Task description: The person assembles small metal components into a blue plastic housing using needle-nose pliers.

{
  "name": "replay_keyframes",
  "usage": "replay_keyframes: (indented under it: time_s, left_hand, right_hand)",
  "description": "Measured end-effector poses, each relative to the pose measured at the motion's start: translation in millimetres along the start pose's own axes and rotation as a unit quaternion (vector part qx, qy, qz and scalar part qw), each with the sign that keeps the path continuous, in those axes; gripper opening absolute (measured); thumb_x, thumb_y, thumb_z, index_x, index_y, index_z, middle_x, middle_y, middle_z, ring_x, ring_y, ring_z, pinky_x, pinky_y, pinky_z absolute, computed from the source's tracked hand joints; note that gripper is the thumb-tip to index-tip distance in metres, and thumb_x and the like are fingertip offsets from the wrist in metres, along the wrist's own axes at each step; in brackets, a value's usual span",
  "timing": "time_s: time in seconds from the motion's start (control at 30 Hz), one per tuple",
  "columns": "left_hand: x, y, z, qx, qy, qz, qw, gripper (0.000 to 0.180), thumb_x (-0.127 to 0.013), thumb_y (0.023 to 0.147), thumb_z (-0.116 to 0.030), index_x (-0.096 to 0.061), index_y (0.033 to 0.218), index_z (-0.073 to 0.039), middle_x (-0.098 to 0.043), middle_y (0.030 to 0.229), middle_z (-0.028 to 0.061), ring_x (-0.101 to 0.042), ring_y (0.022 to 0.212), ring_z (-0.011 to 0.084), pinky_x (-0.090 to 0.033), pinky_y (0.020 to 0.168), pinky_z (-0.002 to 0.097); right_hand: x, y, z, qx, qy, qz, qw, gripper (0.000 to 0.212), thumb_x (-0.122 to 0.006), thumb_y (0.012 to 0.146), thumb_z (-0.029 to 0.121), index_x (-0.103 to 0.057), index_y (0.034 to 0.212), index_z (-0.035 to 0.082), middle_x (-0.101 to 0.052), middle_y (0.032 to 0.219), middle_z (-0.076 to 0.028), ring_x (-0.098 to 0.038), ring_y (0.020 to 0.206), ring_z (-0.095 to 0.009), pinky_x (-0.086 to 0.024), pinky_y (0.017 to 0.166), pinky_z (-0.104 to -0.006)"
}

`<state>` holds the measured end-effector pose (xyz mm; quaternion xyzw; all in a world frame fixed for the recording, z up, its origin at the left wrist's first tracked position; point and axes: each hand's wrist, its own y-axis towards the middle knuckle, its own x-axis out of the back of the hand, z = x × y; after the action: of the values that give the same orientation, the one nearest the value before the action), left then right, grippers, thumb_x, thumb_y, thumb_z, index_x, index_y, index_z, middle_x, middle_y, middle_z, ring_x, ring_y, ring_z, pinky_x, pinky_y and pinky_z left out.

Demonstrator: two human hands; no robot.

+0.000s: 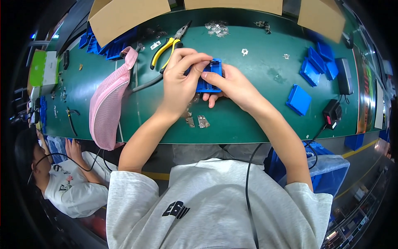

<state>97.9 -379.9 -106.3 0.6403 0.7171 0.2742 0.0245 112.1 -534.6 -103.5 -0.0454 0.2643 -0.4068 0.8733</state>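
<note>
A small blue plastic case [208,88] with an open, compartmented inside is held above the green table, near its middle. My right hand [237,85] grips it from the right, with the thumb laid over its inside and the fingers underneath. My left hand [180,76] is closed at the case's upper left, thumb and forefinger pinched together at its far edge. Whatever those fingertips hold is hidden. Some small flat metal plates [203,121] lie on the table just below the hands.
Yellow-and-black pliers [166,50] and a pink mesh pouch [108,103] lie to the left. Metal clips [217,29] are heaped at the back, before cardboard boxes [128,18]. Blue cases [299,100] and a black device [332,113] are at right. Another person [74,182] sits at left.
</note>
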Motion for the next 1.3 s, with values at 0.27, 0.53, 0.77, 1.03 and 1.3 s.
replay_keyframes:
  time_s: [0.27, 0.53, 0.77, 1.03, 1.3]
  left_hand:
    - [2, 0, -4, 0.040, -0.010, -0.009, 0.999, 0.010, -0.067, 0.081, -0.003, -0.070, 0.091, -0.004, -0.054, 0.088, 0.0076, -0.056, 0.080, 0.0162, -0.047, 0.068, 0.0267]
    - [11, 4, -2, -0.023, 0.119, 0.013, 0.992, 0.012, -0.069, 0.077, -0.004, -0.072, 0.088, -0.006, -0.060, 0.079, 0.0044, -0.054, 0.078, 0.0188, -0.044, 0.071, 0.0304]
    - [10, 4, 1, -0.020, 0.102, 0.006, 0.995, 0.011, -0.068, 0.079, -0.005, -0.070, 0.089, -0.004, -0.064, 0.081, 0.0077, -0.058, 0.079, 0.0210, -0.044, 0.072, 0.0311]
    - [8, 2, -1, -0.029, 0.132, 0.008, 0.991, 0.010, -0.068, 0.078, -0.005, -0.069, 0.088, -0.005, -0.058, 0.087, 0.0076, -0.055, 0.081, 0.0227, -0.043, 0.071, 0.0323]
    - [10, 4, -2, -0.076, 0.154, 0.025, 0.985, 0.014, -0.065, 0.080, -0.001, -0.068, 0.093, -0.004, -0.060, 0.094, 0.0101, -0.057, 0.086, 0.0237, -0.047, 0.074, 0.0336]
  right_hand:
    - [-3, 3, -2, 0.009, 0.019, 0.016, 1.000, 0.030, -0.052, 0.095, 0.023, -0.049, 0.111, -0.003, -0.061, 0.089, -0.010, -0.064, 0.074, -0.015, -0.056, 0.063, -0.0266]
    - [-5, 3, -5, 0.013, 0.000, -0.006, 1.000, 0.031, -0.053, 0.094, 0.015, -0.045, 0.116, -0.004, -0.061, 0.096, -0.012, -0.065, 0.081, -0.017, -0.056, 0.070, -0.0276]
    - [-5, 4, -8, 0.020, 0.005, -0.003, 1.000, 0.032, -0.052, 0.093, 0.012, -0.042, 0.119, -0.005, -0.060, 0.098, -0.013, -0.065, 0.083, -0.018, -0.057, 0.072, -0.0280]
    - [-3, 5, -10, 0.024, -0.004, -0.004, 1.000, 0.031, -0.051, 0.093, 0.011, -0.042, 0.119, -0.005, -0.061, 0.098, -0.013, -0.065, 0.083, -0.018, -0.057, 0.072, -0.0284]
    - [-5, 5, -11, 0.038, -0.012, -0.008, 0.999, 0.031, -0.051, 0.093, 0.011, -0.042, 0.118, -0.004, -0.060, 0.098, -0.013, -0.065, 0.083, -0.018, -0.057, 0.072, -0.0282]
